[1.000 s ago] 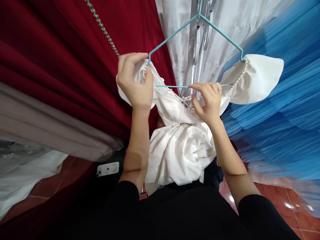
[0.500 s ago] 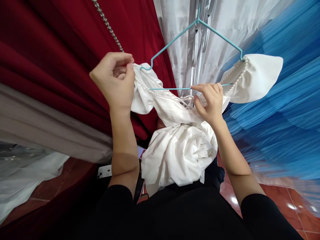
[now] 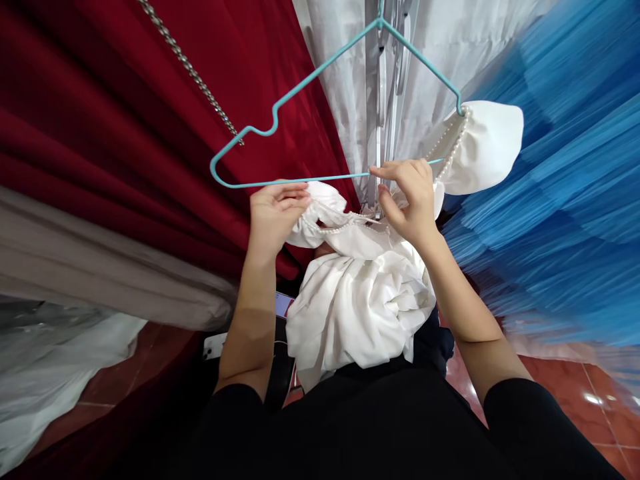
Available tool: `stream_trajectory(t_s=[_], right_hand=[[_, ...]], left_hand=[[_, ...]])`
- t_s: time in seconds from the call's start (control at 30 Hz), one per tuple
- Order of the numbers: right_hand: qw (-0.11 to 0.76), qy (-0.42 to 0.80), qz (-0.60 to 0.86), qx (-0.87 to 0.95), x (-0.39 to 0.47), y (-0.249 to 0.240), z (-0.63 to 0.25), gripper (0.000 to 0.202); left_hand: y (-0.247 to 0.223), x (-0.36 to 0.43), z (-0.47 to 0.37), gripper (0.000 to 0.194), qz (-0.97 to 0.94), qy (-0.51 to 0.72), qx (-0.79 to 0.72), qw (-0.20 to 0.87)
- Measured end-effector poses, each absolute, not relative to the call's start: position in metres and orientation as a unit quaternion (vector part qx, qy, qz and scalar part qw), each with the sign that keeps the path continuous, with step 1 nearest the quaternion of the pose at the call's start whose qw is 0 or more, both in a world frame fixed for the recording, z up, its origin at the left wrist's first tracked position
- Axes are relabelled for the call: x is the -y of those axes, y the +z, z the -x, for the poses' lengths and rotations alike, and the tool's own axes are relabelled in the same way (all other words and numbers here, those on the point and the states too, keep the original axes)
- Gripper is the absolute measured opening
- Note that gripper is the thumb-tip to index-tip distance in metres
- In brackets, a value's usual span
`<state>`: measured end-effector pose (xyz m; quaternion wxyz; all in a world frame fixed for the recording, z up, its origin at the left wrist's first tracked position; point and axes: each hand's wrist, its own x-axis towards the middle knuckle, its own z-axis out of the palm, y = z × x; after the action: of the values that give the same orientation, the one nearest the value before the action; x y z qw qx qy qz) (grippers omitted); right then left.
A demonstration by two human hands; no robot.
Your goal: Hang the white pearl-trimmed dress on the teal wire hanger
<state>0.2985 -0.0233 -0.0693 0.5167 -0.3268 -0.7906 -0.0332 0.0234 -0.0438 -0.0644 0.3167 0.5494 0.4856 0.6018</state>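
Observation:
A light-blue clothes hanger (image 3: 320, 70) fills the upper middle of the view, its left end bare. The white dress (image 3: 360, 307) with pearl-beaded edges lies bunched against my black shirt, and its right sleeve (image 3: 493, 147) still hangs on the hanger's right shoulder. My left hand (image 3: 275, 217) is closed in a pinch on the dress's left sleeve (image 3: 325, 197), just below the hanger's bottom bar. With thumb and fingers closed, my right hand (image 3: 407, 200) grips that bottom bar right of its middle.
Red drapery (image 3: 200, 40) with a beaded chain (image 3: 187, 67) hangs at left, above a greyish cloth (image 3: 110, 253). Blue tulle (image 3: 565, 200) hangs at right. White fabric and a metal rack (image 3: 387, 87) stand behind the hanger. A phone (image 3: 214, 346) lies low at left.
My left hand has moved down and right, drawing the left sleeve off the hanger's left end. The hanger has shifted left with my right hand still on its bar.

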Motion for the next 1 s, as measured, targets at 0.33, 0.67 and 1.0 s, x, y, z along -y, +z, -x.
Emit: stream_trajectory(t_s=[0.33,0.67,1.0], right_hand=[[0.476,-0.021,0.377,0.794,0.026,-0.065,-0.305,0.034],[0.465,-0.023,0.36,0.808,0.036,-0.059,-0.301,0.034],[0.614,-0.216,0.389,0.652,-0.007,-0.02,-0.38,0.022]], left_hand=[[-0.041,0.088,-0.071,0.018,-0.763,0.513,-0.38,0.099],[-0.031,0.038,-0.097,0.021,-0.748,0.564,-0.351,-0.002],[-0.037,0.037,-0.091,0.022,-0.752,0.55,-0.363,0.025]])
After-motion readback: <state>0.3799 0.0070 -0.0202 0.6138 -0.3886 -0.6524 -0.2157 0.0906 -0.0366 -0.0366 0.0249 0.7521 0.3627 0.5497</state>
